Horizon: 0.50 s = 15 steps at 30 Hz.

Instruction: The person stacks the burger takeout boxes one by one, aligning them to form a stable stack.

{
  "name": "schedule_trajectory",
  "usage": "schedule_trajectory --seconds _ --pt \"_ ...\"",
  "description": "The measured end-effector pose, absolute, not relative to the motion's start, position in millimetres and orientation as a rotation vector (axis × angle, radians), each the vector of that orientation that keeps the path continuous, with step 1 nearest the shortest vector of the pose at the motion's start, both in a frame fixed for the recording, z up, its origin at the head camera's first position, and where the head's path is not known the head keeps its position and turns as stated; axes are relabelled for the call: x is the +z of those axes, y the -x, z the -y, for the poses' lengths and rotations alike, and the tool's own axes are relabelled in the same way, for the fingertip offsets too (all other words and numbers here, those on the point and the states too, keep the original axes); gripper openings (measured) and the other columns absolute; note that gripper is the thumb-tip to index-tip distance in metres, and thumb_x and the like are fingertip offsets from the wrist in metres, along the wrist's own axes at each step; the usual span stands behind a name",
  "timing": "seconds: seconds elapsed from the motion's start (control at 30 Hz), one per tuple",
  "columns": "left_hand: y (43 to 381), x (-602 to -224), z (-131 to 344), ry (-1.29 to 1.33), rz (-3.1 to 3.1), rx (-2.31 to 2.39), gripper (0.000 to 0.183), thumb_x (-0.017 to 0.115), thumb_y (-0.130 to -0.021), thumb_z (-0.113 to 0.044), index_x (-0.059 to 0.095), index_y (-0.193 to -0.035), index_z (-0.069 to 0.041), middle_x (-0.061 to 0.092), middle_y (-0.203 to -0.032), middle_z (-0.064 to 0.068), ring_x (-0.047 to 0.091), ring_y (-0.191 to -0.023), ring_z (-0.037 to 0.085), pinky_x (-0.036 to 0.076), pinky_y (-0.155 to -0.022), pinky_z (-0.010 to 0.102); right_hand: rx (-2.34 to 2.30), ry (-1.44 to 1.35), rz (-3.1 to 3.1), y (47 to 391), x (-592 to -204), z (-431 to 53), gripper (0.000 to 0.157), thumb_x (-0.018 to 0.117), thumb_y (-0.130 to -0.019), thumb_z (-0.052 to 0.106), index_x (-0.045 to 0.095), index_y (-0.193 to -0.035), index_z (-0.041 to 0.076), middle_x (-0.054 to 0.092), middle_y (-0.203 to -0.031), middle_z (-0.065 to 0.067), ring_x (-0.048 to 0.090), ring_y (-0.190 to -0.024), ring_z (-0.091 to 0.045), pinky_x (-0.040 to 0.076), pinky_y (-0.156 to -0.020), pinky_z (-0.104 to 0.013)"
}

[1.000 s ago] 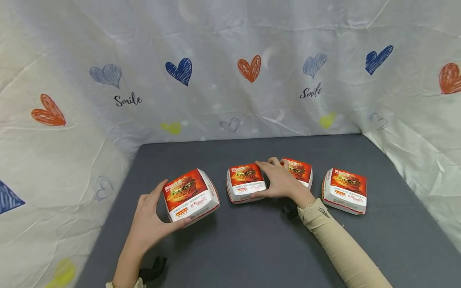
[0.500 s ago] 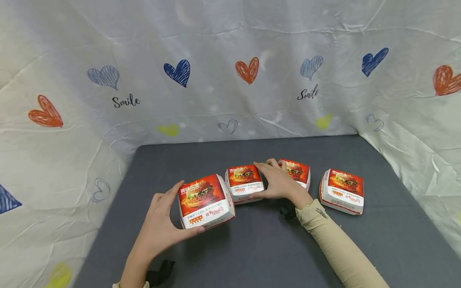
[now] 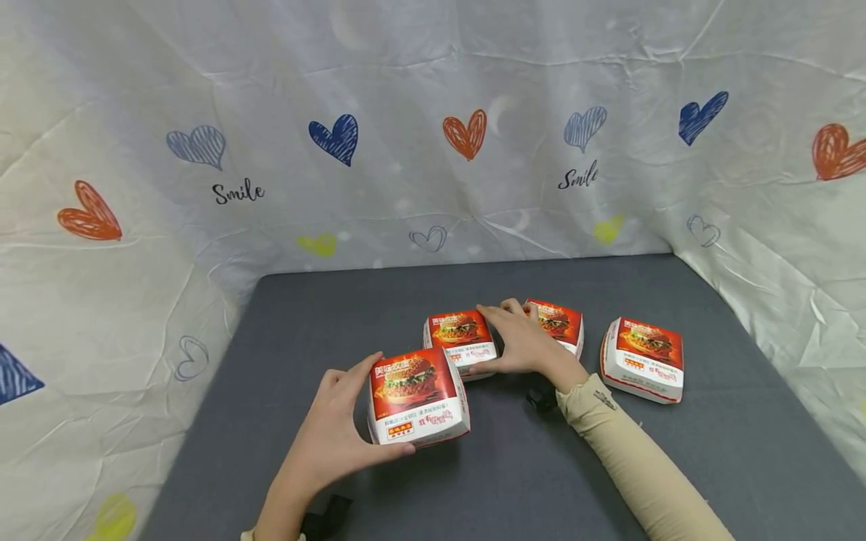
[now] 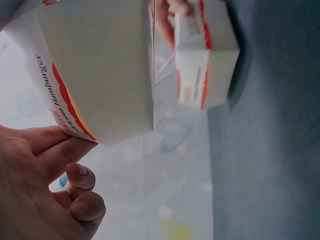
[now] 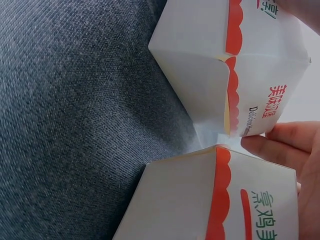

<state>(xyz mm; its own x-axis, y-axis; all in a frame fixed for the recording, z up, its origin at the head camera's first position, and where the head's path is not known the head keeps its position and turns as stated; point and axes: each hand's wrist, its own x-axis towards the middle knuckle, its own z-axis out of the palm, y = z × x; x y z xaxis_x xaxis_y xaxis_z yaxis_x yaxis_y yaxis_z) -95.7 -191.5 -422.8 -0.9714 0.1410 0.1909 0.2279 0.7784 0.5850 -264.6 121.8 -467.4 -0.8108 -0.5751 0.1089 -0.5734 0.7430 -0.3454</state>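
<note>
My left hand [image 3: 331, 439] grips a red and white burger box [image 3: 414, 394] by its left end, thumb on the near side and fingers on the far side. In the left wrist view, that box's plain white underside [image 4: 100, 70] shows, raised off the table. It overlaps the near left corner of a second burger box [image 3: 461, 330] in the head view. My right hand [image 3: 524, 342] holds this second box between thumb and fingers. Just right of that hand, and partly covered by it, sits a third burger box [image 3: 561, 323]; in the right wrist view its side [image 5: 240, 200] stands close below the held one.
Another matching burger box [image 3: 646, 357] lies at the right of the dark grey tabletop [image 3: 514, 473]. A white curtain [image 3: 386, 195] printed with hearts and "Smile" hangs behind the table and along both sides.
My left hand has carried its burger box rightward and a little nearer to me, now in front of the second box. My right hand keeps its hold in the same place.
</note>
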Motion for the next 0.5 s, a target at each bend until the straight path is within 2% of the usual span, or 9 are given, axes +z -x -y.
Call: schedule_trajectory --seconds 0.37,0.5 --pt "93 -454 164 0.435 2.878 -1.049 0.126 0.094 -0.055 -0.077 0.047 -0.16 -0.026 0.054 -0.124 -0.007 0.04 -0.108 0.009 0.054 -0.082 0.032 -0.58 0.959 -2.909 266 -467 -122 0.115 0.083 -0.079 0.07 0.039 -0.164 0.005 0.052 -0.16 -0.011 0.04 -0.134 -0.034 0.024 -0.102 -0.062" --pt "94 -463 157 0.531 2.865 -1.07 0.126 0.091 -0.056 -0.081 0.048 -0.16 -0.024 0.057 -0.137 -0.012 0.04 -0.108 0.008 0.054 -0.083 0.031 -0.566 0.96 -2.921 266 -466 -123 0.116 0.083 -0.078 0.071 0.04 -0.163 0.005 0.052 -0.159 -0.012 0.041 -0.134 -0.034 0.025 -0.101 -0.062"
